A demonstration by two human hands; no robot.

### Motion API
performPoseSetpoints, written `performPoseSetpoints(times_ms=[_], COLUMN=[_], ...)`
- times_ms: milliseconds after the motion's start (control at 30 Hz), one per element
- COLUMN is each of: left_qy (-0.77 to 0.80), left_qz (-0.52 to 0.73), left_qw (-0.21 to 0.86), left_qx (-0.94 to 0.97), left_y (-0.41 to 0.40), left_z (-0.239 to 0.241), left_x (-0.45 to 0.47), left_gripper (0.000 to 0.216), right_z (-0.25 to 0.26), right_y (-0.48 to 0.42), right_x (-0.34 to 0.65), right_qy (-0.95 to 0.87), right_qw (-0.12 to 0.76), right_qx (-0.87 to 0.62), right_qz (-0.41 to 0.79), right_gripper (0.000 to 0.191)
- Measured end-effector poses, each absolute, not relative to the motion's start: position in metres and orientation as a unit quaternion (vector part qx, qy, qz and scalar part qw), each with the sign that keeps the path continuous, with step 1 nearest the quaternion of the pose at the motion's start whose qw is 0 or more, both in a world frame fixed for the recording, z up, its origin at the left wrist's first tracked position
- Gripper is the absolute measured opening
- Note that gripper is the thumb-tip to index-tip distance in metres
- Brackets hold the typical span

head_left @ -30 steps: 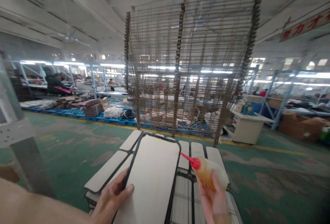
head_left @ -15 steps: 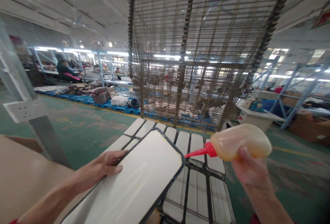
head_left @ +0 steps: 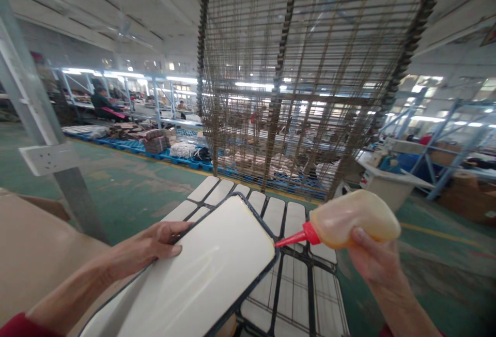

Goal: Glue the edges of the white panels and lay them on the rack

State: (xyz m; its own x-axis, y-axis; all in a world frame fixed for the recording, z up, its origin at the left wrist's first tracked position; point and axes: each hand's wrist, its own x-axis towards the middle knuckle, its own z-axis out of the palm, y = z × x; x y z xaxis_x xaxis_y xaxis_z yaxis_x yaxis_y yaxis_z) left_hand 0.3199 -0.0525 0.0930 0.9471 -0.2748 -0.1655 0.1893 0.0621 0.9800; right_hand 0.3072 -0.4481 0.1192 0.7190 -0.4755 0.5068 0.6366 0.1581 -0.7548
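Note:
A white panel with rounded corners and a dark edge (head_left: 209, 259) is tilted up in front of me. My left hand (head_left: 155, 244) grips its left edge, thumb on the white face and fingers behind. In my right hand (head_left: 374, 259) is a squeeze bottle (head_left: 356, 218) with amber contents, lying nearly sideways. Its red nozzle (head_left: 292, 239) points left, the tip at the dark edge near the panel's right corner. Whether liquid is coming out is too small to see. Below and behind lie several similar white panels with dark edges (head_left: 296, 290), laid out in rows.
A tall wire rack (head_left: 302, 78) stands just beyond the rows of panels. At left are a metal post with a socket box (head_left: 50, 158) and a tan board (head_left: 34, 259). Blue pallets (head_left: 151, 156) with stacked material lie farther back, and a person (head_left: 104, 104) sits at benches.
The bottle has moved slightly left and down, bringing its nozzle tip farther down along the panel's right corner. The left hand keeps its hold; the whole view has shifted a little.

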Motion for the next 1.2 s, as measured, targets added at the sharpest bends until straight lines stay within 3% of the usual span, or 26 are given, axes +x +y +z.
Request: performPoseSetpoints(times_ms=[333,600,933,1100,1200], left_qy=[-0.087,-0.133,-0.116,-0.090,-0.084], left_qz=[-0.228,-0.257,-0.253,-0.206,-0.169], left_qw=[0.712,0.736,0.777,0.777,0.779], left_qx=[0.658,0.612,0.565,0.587,0.598], left_y=[-0.055,-0.063,-0.073,-0.081,-0.091], left_z=[0.095,0.084,0.062,0.059,0.054], left_x=[0.323,0.330,0.341,0.353,0.366], left_gripper=[0.051,0.050,0.049,0.050,0.046], right_z=[0.109,0.087,0.061,0.009,0.003], right_y=[-0.447,-0.433,-0.413,-0.399,-0.399], right_x=[0.310,0.312,0.308,0.294,0.291], right_qy=[-0.075,-0.024,-0.001,-0.003,0.035], right_qw=[0.760,0.784,0.780,0.824,0.862], right_qx=[-0.514,-0.462,-0.465,-0.491,-0.444], right_qz=[-0.392,-0.414,-0.418,-0.283,-0.241], right_gripper=[0.040,0.050,0.045,0.043,0.038])
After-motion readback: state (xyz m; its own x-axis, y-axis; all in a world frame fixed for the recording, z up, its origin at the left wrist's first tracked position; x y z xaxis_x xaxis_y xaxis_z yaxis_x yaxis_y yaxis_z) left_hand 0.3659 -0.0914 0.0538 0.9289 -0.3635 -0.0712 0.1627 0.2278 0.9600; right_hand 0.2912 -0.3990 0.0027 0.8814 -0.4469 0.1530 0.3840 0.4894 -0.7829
